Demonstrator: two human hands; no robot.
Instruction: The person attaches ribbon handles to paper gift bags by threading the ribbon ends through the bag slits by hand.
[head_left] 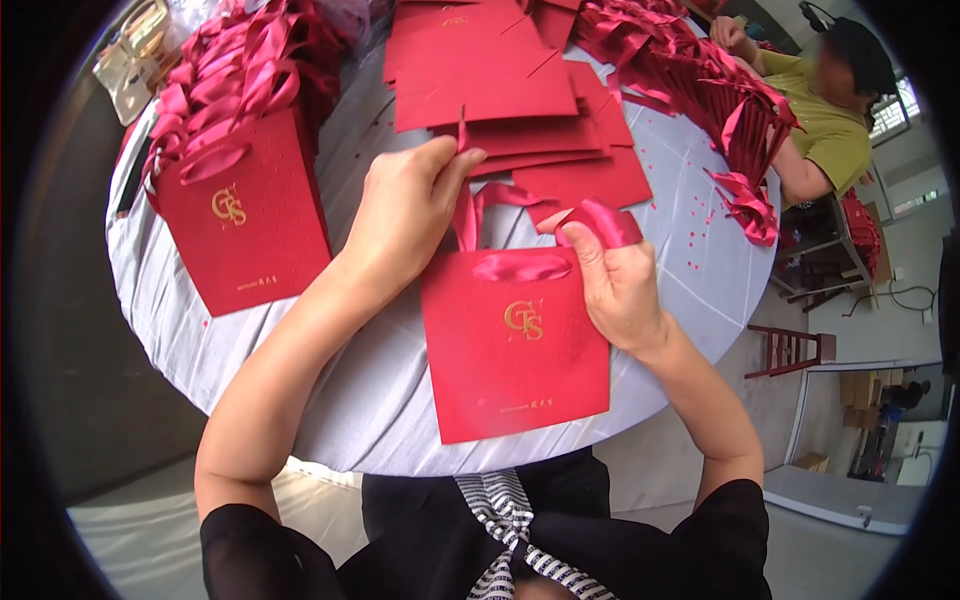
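Observation:
In front of me a flat red paper gift bag (515, 375) with gold print lies at the table's near edge. A pink satin ribbon (520, 267) runs across its front just below the top edge. My left hand (405, 205) is closed in a pinch on one stretch of ribbon above the bag's upper left corner. A thin dark pointed tip (462, 120) sticks up past those fingers; I cannot tell what it is. At the bag's upper right side my right hand (622, 285) is closed on a looped part of the same ribbon.
Red bags with ribbon handles (245, 205) stand packed in a row on the left. Flat red bags without ribbons (480, 75) are piled ahead. More ribboned bags (690, 75) lie far right, near a seated person (835, 110). A pale cloth (370, 430) covers the round table.

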